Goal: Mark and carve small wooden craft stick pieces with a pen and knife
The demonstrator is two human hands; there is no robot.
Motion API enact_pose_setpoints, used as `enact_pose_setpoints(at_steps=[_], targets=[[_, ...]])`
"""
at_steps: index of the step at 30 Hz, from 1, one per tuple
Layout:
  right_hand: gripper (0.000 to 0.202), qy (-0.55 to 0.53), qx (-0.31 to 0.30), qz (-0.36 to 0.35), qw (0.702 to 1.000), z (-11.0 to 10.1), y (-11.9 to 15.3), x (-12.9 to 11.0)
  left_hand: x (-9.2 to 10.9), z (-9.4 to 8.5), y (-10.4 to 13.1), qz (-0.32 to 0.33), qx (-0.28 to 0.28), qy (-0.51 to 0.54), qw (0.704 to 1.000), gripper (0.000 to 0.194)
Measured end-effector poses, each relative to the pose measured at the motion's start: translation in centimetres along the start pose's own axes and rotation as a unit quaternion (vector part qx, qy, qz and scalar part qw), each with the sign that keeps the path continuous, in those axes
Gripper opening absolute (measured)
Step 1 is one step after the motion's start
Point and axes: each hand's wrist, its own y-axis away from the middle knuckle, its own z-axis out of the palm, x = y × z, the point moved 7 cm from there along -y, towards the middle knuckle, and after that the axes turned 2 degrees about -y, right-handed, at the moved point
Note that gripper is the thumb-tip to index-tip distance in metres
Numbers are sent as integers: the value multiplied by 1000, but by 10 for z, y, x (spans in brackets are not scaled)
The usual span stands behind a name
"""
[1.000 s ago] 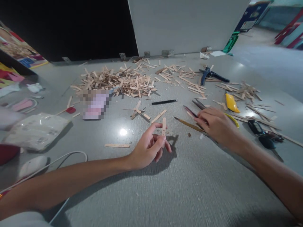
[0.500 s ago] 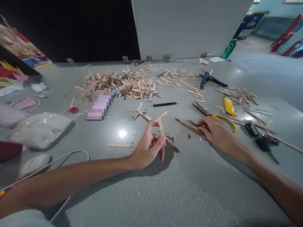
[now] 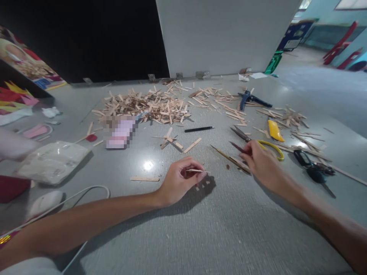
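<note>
My left hand [image 3: 182,177] is closed in a pinch on a wooden craft stick [image 3: 197,170], which shows edge-on above the table. My right hand [image 3: 260,160] grips a slim dark-red pointed tool [image 3: 236,147] whose exact kind I cannot make out. Just left of that hand, a thin brown pointed tool [image 3: 228,156] lies on the table. Scissors [image 3: 241,133] with yellow handles lie behind my right fingers, partly covered by them. Beyond my left hand are a loose craft stick [image 3: 192,145] and several sticks crossed together [image 3: 169,139]. Another stick [image 3: 145,178] lies to its left.
A heap of craft sticks [image 3: 149,103] spreads at the back, near a black pen [image 3: 199,129] and a pixelated lilac object [image 3: 122,131]. Blue-handled cutters [image 3: 252,100], a yellow object [image 3: 275,130] and keys [image 3: 318,170] lie right. A plastic packet [image 3: 54,160] and white cable [image 3: 94,186] lie left.
My left hand has turned the stick from upright to edge-on, and its fingers have curled in. My right hand has lifted the dark-red tool slightly away from the brown one.
</note>
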Motion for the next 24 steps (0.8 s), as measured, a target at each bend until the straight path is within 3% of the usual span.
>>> enact_pose_setpoints(at_steps=[4, 8, 14, 18, 24], targets=[[20, -53, 18, 15, 998, -9, -1, -10, -1, 0, 0, -31, -8, 7, 999, 35], [28, -25, 8, -65, 998, -10, 8, -38, -4, -1, -1, -45, -3, 30, 999, 42], [38, -29, -68, -189, 979, 3, 35, -75, -8, -4, -3, -62, 27, 73, 995, 45], [43, -10, -87, -198, 976, 8, 48, -80, -10, -4, -2, -69, 34, 91, 993, 51], [38, -8, -55, -234, 971, 5, 52, -83, -14, -5, 0, -80, 33, 96, 992, 48]])
